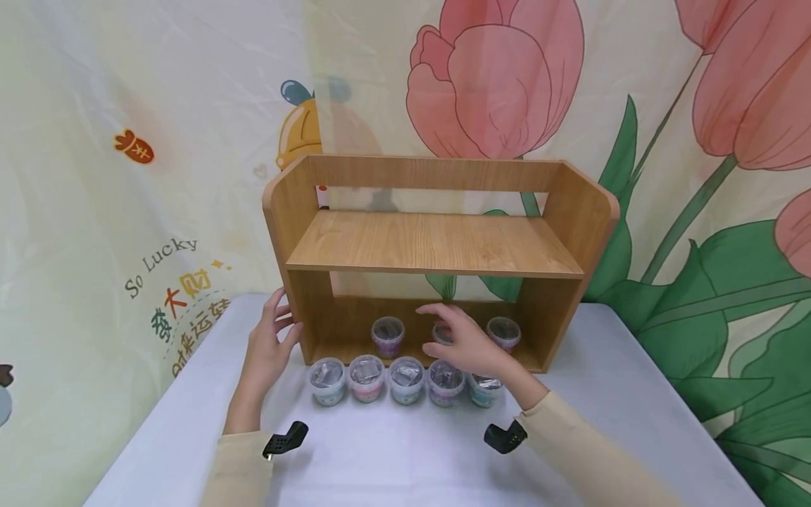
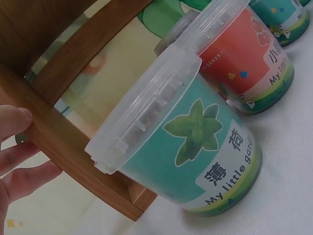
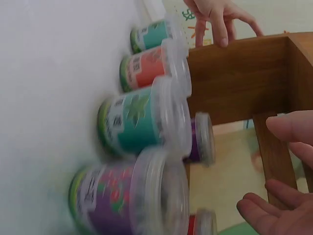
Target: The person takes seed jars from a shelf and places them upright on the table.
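Note:
A wooden two-tier shelf (image 1: 434, 243) stands upright on the table. My left hand (image 1: 269, 345) is at its left side panel, fingers loosely spread; in the left wrist view the thumb tip touches the panel's edge. My right hand (image 1: 465, 341) hovers in front of the lower tier with thumb and fingers apart, nothing between them. It partly covers a lidded plastic tub (image 1: 441, 332) inside. A purple tub (image 1: 388, 336) and another tub (image 1: 504, 332) stand on that tier to either side. Before the shelf, several tubs form a row, among them a teal mint-leaf tub (image 2: 190, 142) and a red tub (image 2: 247, 58).
A white cloth covers the table (image 1: 374, 458). The shelf's upper board (image 1: 437, 243) carries nothing. Behind hangs a fabric backdrop (image 1: 209, 127) printed with tulips and lettering. The row of tubs sits close along the shelf's front edge.

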The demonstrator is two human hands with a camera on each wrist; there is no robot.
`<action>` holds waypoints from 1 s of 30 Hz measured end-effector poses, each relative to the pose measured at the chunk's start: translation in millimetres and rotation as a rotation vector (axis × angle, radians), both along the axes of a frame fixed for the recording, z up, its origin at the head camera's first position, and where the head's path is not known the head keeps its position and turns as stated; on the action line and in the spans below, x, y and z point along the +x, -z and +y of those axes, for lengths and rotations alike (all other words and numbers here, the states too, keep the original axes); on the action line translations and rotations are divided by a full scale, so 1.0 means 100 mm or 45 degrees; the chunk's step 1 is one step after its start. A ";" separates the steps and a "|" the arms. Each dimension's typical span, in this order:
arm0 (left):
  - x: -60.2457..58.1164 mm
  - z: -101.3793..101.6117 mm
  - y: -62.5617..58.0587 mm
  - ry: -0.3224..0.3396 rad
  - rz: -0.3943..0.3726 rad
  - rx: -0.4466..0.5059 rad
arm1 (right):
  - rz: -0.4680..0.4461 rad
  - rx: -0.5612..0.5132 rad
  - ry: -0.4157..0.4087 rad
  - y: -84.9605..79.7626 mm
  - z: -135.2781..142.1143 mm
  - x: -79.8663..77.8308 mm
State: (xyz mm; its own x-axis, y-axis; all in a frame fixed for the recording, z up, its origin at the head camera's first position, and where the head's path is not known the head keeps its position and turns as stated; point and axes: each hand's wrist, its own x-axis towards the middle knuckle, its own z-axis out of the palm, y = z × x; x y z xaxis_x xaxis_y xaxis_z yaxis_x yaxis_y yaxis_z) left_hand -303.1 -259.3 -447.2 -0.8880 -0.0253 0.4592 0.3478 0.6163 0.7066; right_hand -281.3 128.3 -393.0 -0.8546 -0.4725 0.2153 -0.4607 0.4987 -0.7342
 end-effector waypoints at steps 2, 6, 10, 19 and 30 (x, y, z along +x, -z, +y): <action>0.00 0.00 0.00 0.002 0.001 0.000 | -0.034 -0.006 -0.001 -0.01 -0.15 -0.04; 0.00 0.00 0.01 0.004 0.007 0.000 | -0.072 -0.019 -0.002 0.01 -0.38 -0.14; 0.00 0.00 0.01 0.008 0.021 0.000 | -0.074 -0.014 0.036 0.09 -0.54 -0.24; -0.01 -0.03 0.02 0.012 0.046 -0.008 | -0.027 -0.001 0.064 0.28 -0.77 -0.45; -0.01 -0.01 0.04 0.027 0.023 -0.008 | -0.030 0.069 0.078 0.42 -0.88 -0.56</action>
